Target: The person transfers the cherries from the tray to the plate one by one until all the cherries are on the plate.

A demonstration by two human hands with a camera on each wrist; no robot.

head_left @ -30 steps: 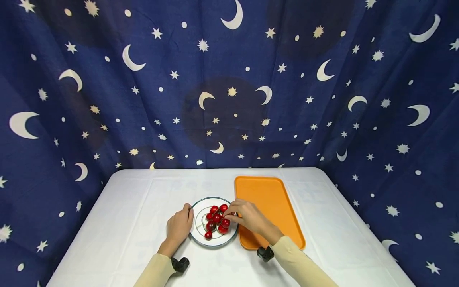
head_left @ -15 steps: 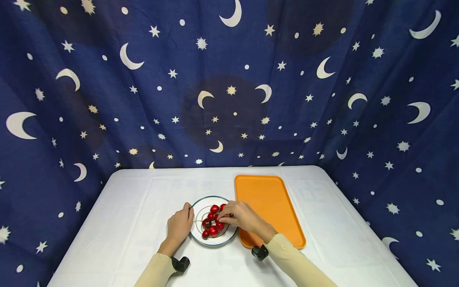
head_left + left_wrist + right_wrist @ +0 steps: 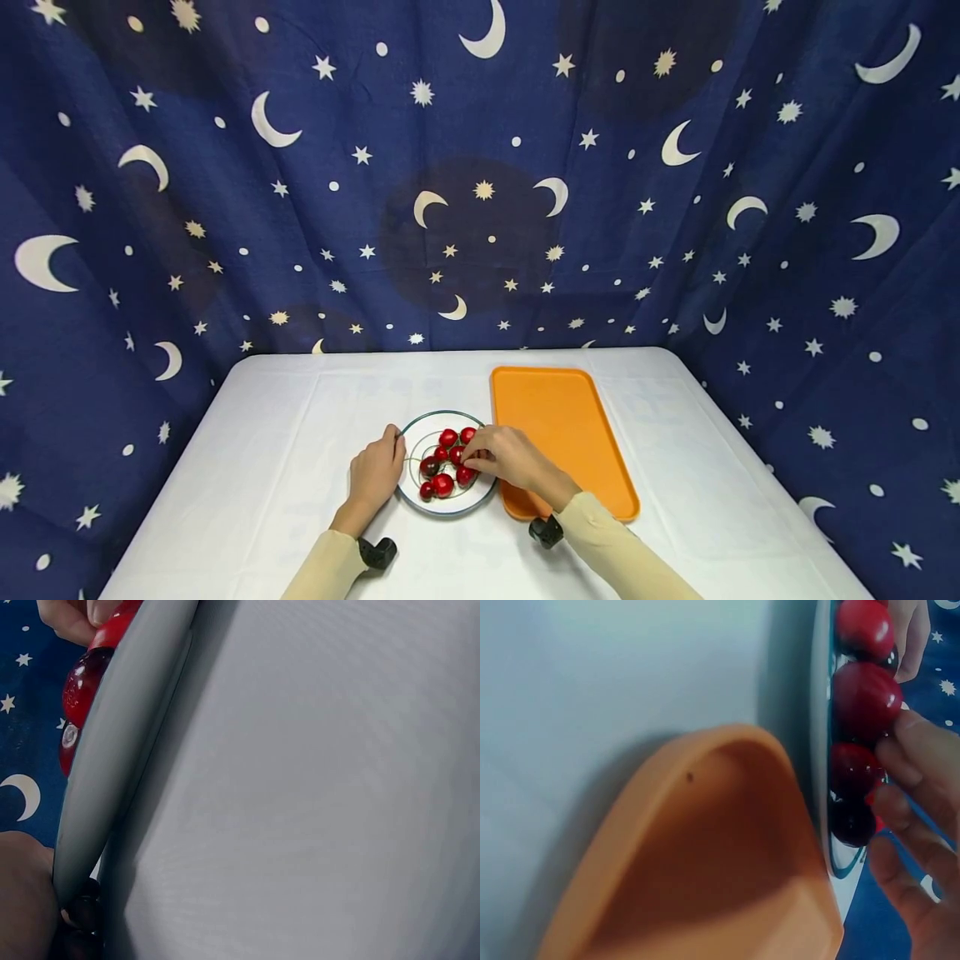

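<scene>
A white plate point(image 3: 420, 504) with a dark green rim bears several red cherries point(image 3: 442, 485), some with stems. At its left edge my left hand point(image 3: 377, 473) grips the rim; in the left wrist view the plate's pale side point(image 3: 127, 727) fills the space beside that hand point(image 3: 22, 892). My right hand point(image 3: 517, 458) reaches over the plate's right side, fingertips among the cherries. In the right wrist view its bent fingers point(image 3: 904, 817) touch the cherries point(image 3: 866, 701); whether they pinch one is unclear. The hand hides some of the fruit.
An orange tray point(image 3: 558, 417) with a raised rim lies right of the plate, under the right forearm. Both rest on a white-covered table point(image 3: 300, 433). Behind hangs a dark blue curtain point(image 3: 480, 275) with moons and stars.
My right hand has shifted slightly left over the plate, and several cherries have moved left or changed places under its fingers. My left hand stays at the rim.
</scene>
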